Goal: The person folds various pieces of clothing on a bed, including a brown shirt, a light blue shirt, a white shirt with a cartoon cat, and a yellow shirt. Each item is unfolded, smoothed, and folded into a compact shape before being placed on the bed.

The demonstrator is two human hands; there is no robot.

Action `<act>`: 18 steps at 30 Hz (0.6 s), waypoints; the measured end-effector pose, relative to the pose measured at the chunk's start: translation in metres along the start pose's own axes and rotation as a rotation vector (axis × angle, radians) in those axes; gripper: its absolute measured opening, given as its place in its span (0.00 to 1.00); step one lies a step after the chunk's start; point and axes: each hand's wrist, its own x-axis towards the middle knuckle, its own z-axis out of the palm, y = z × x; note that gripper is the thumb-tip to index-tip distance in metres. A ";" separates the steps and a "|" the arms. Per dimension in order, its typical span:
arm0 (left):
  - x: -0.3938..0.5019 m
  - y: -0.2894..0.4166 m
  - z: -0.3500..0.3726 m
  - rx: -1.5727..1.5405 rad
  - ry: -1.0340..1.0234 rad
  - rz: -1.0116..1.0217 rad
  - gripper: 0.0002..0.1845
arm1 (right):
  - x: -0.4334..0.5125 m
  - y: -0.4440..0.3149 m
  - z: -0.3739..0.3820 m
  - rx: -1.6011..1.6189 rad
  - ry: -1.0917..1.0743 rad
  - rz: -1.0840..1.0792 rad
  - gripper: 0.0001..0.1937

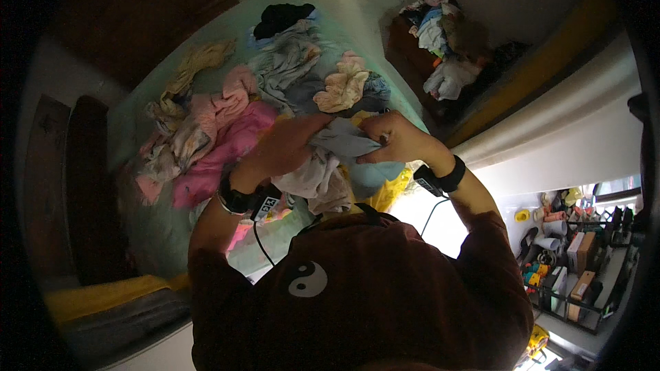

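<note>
A light grey-blue cloth (pixel 344 137) is stretched between my two hands. My right hand (pixel 394 136) pinches its right end between thumb and fingers. My left hand (pixel 289 144) lies over the cloth's left end, its fingertips hidden. Just below the hands are a whitish garment (pixel 309 175) and a pale blue cloth (pixel 376 172). Left of them a bright pink garment (pixel 227 149) and a light pink one (pixel 224 103) lie heaped on a pale green bedsheet (pixel 206 80). Beyond the hands lie a cream garment (pixel 343 87), a grey garment (pixel 286 59) and a black cloth (pixel 283 18).
Another clothes pile (pixel 438 36) lies on a dark brown surface at the upper right. A light curtain (pixel 557 118) hangs at the right, above a black rack (pixel 582 299) with boxes. Bands with cables are on both wrists. Dark wooden furniture (pixel 139 5) stands at the upper left.
</note>
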 end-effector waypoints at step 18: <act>-0.004 -0.013 -0.031 0.271 0.275 0.147 0.17 | -0.030 -0.076 -0.084 -0.447 0.076 0.355 0.17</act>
